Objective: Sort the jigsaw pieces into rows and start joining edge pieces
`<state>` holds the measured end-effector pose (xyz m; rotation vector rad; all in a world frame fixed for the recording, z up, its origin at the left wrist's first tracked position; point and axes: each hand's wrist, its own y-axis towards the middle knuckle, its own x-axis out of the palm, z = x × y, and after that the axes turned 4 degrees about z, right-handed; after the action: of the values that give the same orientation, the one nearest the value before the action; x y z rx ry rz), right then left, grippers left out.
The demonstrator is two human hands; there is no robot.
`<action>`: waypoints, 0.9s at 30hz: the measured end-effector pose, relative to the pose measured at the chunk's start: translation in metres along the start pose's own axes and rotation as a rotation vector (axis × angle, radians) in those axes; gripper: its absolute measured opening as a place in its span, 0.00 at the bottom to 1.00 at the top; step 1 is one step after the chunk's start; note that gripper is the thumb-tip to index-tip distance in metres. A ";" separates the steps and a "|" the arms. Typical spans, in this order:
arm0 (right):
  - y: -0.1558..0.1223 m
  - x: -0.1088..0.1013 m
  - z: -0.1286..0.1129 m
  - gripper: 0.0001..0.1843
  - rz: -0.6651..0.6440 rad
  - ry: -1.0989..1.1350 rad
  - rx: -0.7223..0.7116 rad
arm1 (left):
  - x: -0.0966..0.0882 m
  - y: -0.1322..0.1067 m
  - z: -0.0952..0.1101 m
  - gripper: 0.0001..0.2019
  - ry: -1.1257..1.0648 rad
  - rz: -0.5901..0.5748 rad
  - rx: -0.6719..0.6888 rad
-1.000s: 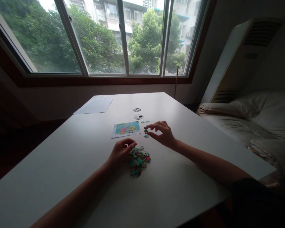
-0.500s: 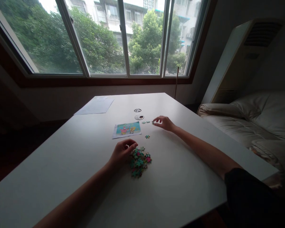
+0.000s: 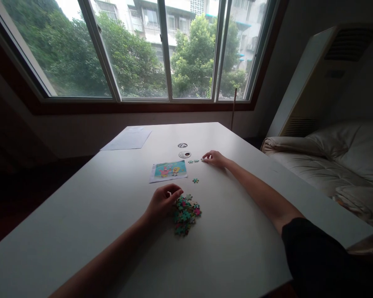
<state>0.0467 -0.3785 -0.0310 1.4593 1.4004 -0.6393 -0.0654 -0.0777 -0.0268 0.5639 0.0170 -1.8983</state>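
The counter (image 3: 242,240) is a white flat surface. A pile of puzzle pieces (image 3: 187,216), mostly green with some pink, lies on its near half, in front of the person. The left hand (image 3: 162,200) is positioned at the left edge of the pile, with the fingers curled and the thumb bent toward them; whether the fingertips pinch a piece cannot be told. The right hand (image 3: 216,159) is extended farther across the counter, with the thumb and fingers pinching a small end piece (image 3: 202,159) at counter level

Two flat pieces (image 3: 193,161) lie just to the left of the end piece and form a short row with it. A single green piece (image 3: 195,181) lies apart, between this row and the pile. A picture card (image 3: 170,170) with colourful cartoon figures lies flat to the left of the single piece, beyond the left hand. Two round items (image 3: 184,155) lie beyond the card, one behind the other. A paper sheet (image 3: 127,139) lies at the far left edge of the counter. A window (image 3: 136,54) is located behind the counter, and a pale sofa (image 3: 307,161) stands at the right
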 end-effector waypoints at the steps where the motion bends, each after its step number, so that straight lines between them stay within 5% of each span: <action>1: 0.000 -0.001 -0.001 0.15 -0.013 -0.005 0.004 | 0.000 -0.001 0.000 0.12 0.001 0.003 0.001; 27: -0.010 -0.008 -0.011 0.13 0.025 -0.033 -0.036 | 0.000 -0.002 -0.003 0.12 0.013 0.008 0.015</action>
<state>0.0331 -0.3740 -0.0225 1.4291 1.3599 -0.6169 -0.0656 -0.0762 -0.0301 0.5855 0.0091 -1.8879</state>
